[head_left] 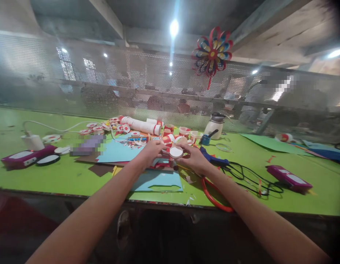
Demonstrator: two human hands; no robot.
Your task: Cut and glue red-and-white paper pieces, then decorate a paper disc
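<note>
Both arms reach forward; left hand [152, 149] and right hand [192, 157] pinch a white paper disc [176, 152] above blue card [158, 180], glue gun [214, 158] alongside.

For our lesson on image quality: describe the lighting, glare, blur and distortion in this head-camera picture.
Head view: ceiling lamps flare into bright streaks; the perforated screen behind the green table looks hazy and soft; two patches are pixelated; the wide lens bows the table edge and stretches the forearms; both hands around the white disc are evenly lit, slightly soft, with faint shadows.
</note>
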